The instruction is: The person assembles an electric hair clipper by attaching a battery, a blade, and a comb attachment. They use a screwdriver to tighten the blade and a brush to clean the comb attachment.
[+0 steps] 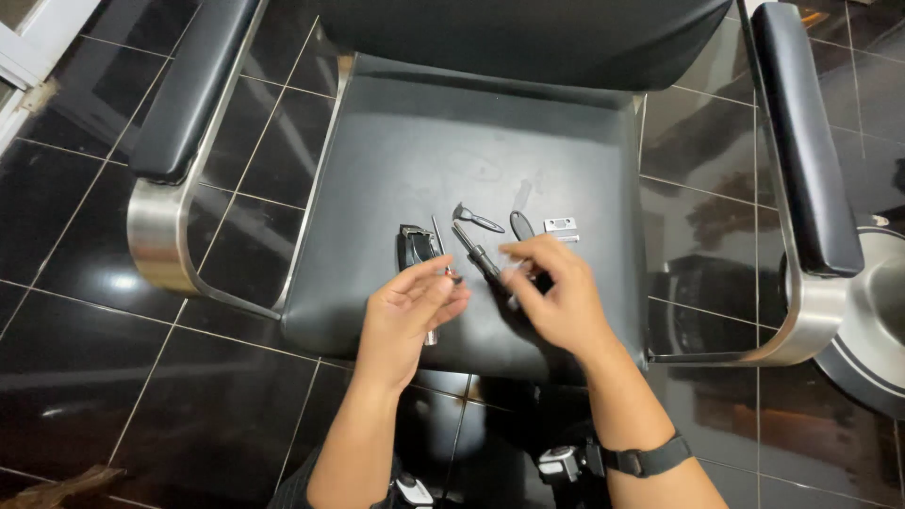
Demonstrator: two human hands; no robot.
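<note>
Head view: left hand [407,306] lies half open, palm up, empty, beside the black clipper [415,247]. Right hand [556,297], fingers loosely curled, hovers over a dark screwdriver [476,253]; whether it grips anything I cannot tell. Small metal parts rest on the smooth black leather seat [471,141].

Black padded chair seat [452,160], glossy, with chrome frame. Two black armrests: left one [193,85], right one [806,141], each on a curved steel support [160,236]. Floor of large black polished tiles [75,311], pale grout lines, bright ceiling-light reflections. White frame edge [33,42] at upper left. Round chrome base [872,320] at right edge.
</note>
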